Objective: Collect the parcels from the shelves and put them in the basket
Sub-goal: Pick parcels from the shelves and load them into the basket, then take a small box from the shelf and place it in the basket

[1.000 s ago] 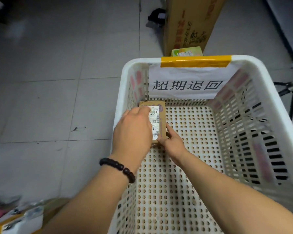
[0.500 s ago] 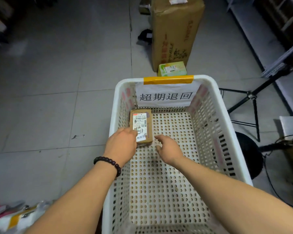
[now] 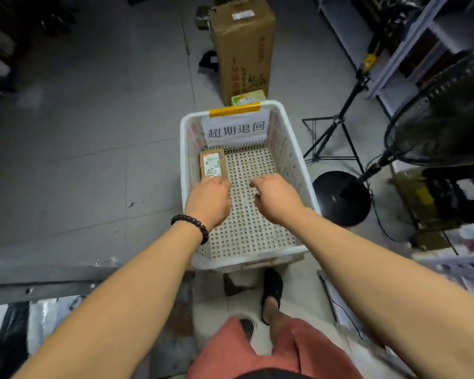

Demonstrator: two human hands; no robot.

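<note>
**One labelled parcel lying in a white basket, two empty hands above it**

A small brown cardboard parcel (image 3: 213,165) with a white printed label is seen lying flat on the perforated floor of a white plastic basket (image 3: 183,160). It is placed in the far left corner, close against the left wall. Nothing else is seen inside the basket.

A white paper sign (image 3: 236,129) with four black Chinese characters is fixed to the inside of the far wall. It is held at the rim by a strip of yellow tape (image 3: 234,109).

The left hand (image 3: 208,201) is held over the near end of the parcel, fingers loosely curled, with nothing gripped. Whether it touches the parcel cannot be told. A dark beaded bracelet (image 3: 192,225) is worn on that wrist. The right hand (image 3: 277,199) is held beside it over the middle of the basket, also loosely curled and empty.

The basket is set on a grey tiled floor (image 3: 93,160). Just beyond its far rim a small green box (image 3: 248,97) is seen, and behind that a tall cardboard box (image 3: 244,47) standing upright. To the right, a black tripod (image 3: 330,138) and a standing fan (image 3: 446,110) with a round black base (image 3: 341,198) are seen, with shelving (image 3: 411,50) behind them. Below the basket, red shorts (image 3: 271,354) and a dark shoe (image 3: 271,292) are visible.
</note>
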